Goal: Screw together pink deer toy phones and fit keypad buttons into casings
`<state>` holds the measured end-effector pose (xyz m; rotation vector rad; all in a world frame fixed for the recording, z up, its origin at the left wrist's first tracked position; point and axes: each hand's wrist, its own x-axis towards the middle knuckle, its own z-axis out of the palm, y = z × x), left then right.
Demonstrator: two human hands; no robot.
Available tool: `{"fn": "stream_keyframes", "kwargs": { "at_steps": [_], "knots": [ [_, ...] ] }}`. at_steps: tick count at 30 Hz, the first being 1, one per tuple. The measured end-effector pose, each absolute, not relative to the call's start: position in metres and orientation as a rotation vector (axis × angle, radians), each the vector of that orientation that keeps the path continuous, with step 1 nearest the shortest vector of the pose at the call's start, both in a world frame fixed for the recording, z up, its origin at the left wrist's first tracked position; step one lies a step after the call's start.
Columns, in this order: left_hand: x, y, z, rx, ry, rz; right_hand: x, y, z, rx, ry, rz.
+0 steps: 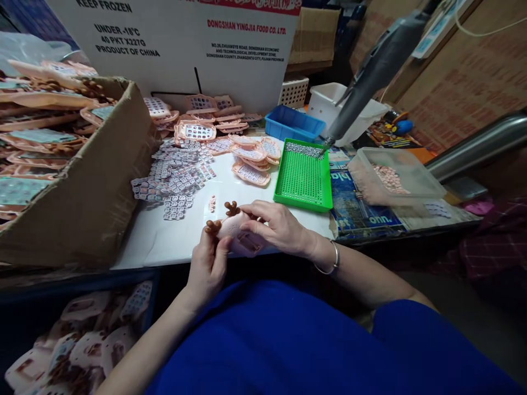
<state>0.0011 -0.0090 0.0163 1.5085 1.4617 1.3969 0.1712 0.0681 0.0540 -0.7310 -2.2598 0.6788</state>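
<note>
Between my two hands, at the front edge of the white work surface, is a pale pink plastic toy shell [241, 233] with brown antlers [231, 208]. My left hand [209, 260] grips its left side, thumb in front, near one antler. From the right, my right hand [278, 226] holds the shell's upper edge, fingers over the top and thumb on the face. A rectangular opening shows low on the shell. Just beyond it lie a few small pink pieces [212, 203]. Printed button sheets [173, 175] are heaped farther left.
A green perforated tray [302, 203] holds small screws [303, 148], with an electric screwdriver [370, 77] hanging over it. Stacked pink shell parts [251, 156] lie behind. A cardboard box [94, 175] stands left, a bin of shells [90, 343] below it. A clear container [395, 181] sits right.
</note>
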Motion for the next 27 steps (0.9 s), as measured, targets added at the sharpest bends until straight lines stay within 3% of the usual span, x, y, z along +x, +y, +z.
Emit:
{"fn": "stream_keyframes", "kwargs": {
  "at_steps": [5, 12, 27],
  "knots": [
    [-0.003, -0.007, 0.011, 1.914, 1.493, 1.510, 0.170, 0.064, 0.053, -0.642, -2.208, 0.482],
    [-0.005, -0.008, 0.012, 2.041, 1.416, 1.609, 0.173, 0.056, 0.052, -0.657, -2.315, 0.420],
    [-0.001, -0.009, 0.037, 2.107, 1.245, 1.510, 0.168, 0.048, 0.059, -0.585, -1.931, 0.926]
  ]
}}
